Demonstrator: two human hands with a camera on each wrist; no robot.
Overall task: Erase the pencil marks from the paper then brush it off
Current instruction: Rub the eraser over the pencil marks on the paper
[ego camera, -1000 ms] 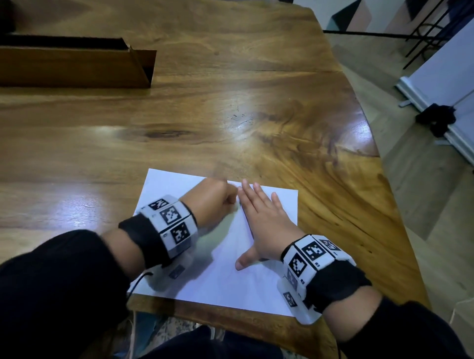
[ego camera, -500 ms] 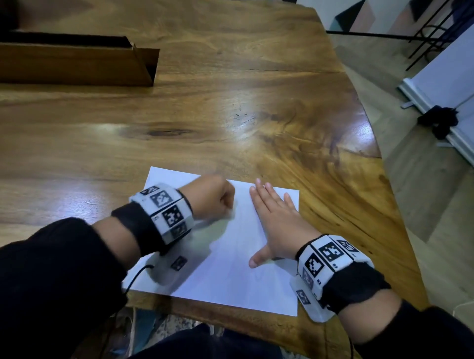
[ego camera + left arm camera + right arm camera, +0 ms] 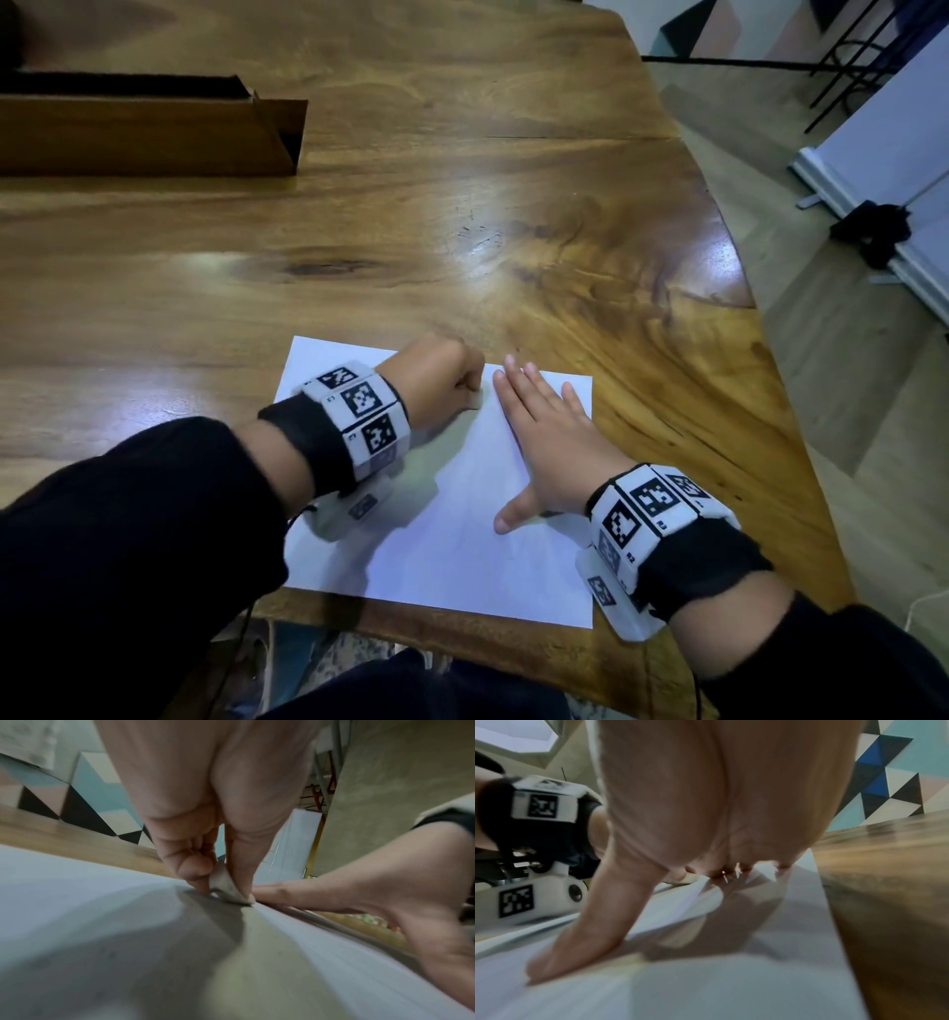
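Note:
A white sheet of paper (image 3: 462,555) lies near the front edge of the wooden table (image 3: 462,216). My left hand (image 3: 441,385) is a fist near the paper's far edge. In the left wrist view it (image 3: 226,882) pinches a small greyish eraser (image 3: 227,888) whose tip touches the paper (image 3: 77,902). My right hand (image 3: 544,437) lies flat on the sheet's right part, fingers straight and thumb spread. In the right wrist view it (image 3: 706,841) presses on the paper (image 3: 706,983). Faint pencil marks (image 3: 513,552) show near the thumb.
An open brown cardboard box (image 3: 149,128) sits at the table's far left. The table's curved right edge (image 3: 744,308) drops to a tiled floor. A white panel with a black object (image 3: 873,231) stands on the floor at right.
My left hand slid left and then back right with the eraser, along the paper's far edge. My right hand stays flat on the sheet.

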